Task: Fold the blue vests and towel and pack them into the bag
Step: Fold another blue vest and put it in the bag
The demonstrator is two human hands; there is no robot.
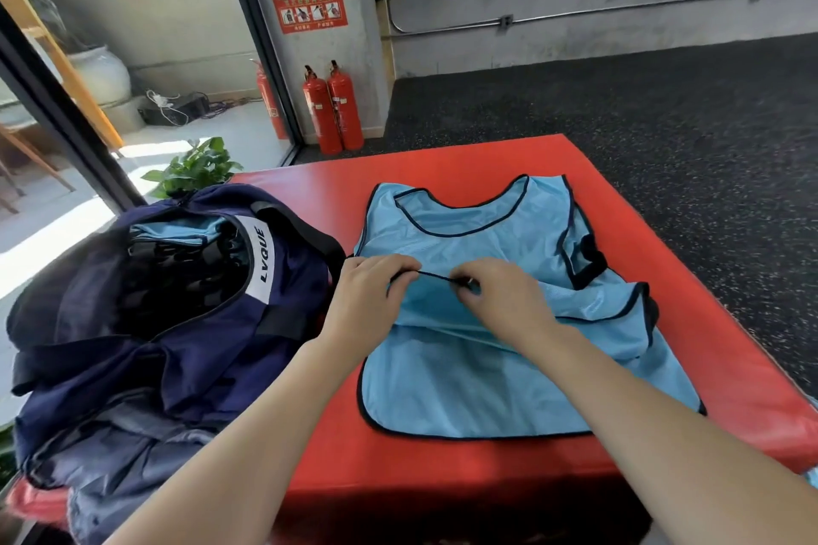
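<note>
Light-blue mesh vest with dark piping (509, 350) lies flat on the red padded counter (730, 376), neck opening toward 12 o'clock, hem toward 6 o'clock. Its armhole side at 3 o'clock is rumpled and doubled over, not squared.

Left hand (369, 294) and right hand (500, 299) sit close together at mid-chest of the vest, each pinching the same stretch of dark trim between curled fingers, the trim drawn taut between them.

Navy fabric duffel bag (186, 323) stands at 9 o'clock, just beside the vest, mouth unzipped; light-blue cloth shows inside. No towel can be identified.

Risks, as judged:
- The mesh looks slick and thin; lifting by a narrow pinch may let the lower layer drag and skew the fold.
- The rumpled 3 o'clock side may be folded in as a lump.
- The bag is slumped; its mouth may close over during packing.
</note>
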